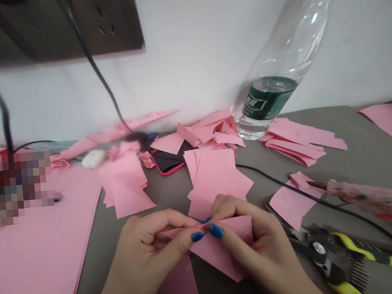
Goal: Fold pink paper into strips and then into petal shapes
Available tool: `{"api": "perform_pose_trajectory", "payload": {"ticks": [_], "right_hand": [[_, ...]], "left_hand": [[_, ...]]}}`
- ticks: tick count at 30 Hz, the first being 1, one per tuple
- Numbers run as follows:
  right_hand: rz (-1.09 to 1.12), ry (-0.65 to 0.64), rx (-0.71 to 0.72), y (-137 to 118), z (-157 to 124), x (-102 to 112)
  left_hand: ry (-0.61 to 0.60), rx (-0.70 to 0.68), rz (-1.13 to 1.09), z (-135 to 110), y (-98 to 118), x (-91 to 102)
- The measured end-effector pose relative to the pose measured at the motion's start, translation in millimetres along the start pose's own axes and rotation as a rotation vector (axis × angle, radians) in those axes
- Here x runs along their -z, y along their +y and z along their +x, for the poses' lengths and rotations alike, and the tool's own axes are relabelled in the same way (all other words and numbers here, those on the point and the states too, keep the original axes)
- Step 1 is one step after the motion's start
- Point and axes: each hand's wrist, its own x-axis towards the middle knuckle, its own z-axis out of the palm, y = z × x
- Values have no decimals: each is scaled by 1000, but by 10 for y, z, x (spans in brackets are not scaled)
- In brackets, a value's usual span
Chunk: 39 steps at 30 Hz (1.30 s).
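Between my two hands is a piece of pink paper [222, 256], bent along its upper edge. My left hand [150, 251] pinches its left part between thumb and fingers. On the other side, my right hand [248, 238] pinches it close to the middle, so both blue-nailed thumbs nearly meet. Just beyond the fingers lies a stack of pink paper pieces [215, 172]. Below the held piece, another pink sheet [179, 285] lies partly hidden under my left hand. The fingertips behind the paper are mostly covered.
Large pink sheets [37, 261] cover the left side. A clear bottle with a green label [269, 97] leans on the wall. Yellow-and-black pliers [332, 254] and a black cable [303, 192] lie right. A phone [169, 160] sits under paper scraps at the back.
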Motion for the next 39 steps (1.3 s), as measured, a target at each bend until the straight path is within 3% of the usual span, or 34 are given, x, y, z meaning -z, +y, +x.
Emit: {"api": "perform_pose_trajectory", "payload": {"ticks": [12, 21, 26, 29, 32, 39], "right_hand": [[-84, -83, 5, -46, 18, 16], [-160, -280, -25, -131, 19, 88], [-72, -211, -19, -47, 6, 81], [-35, -163, -15, -11, -10, 68], [-23, -172, -18, -9, -25, 59], [-10, -248, -53, -24, -37, 46]], "left_hand": [[0, -157, 33, 22, 9, -31], [-97, -110, -17, 62, 15, 22], [-53, 54, -234, 68, 13, -12], [-117, 126, -344, 41, -7, -70], [-162, 101, -321, 5, -47, -115], [-125, -40, -286, -11, -76, -158]]}}
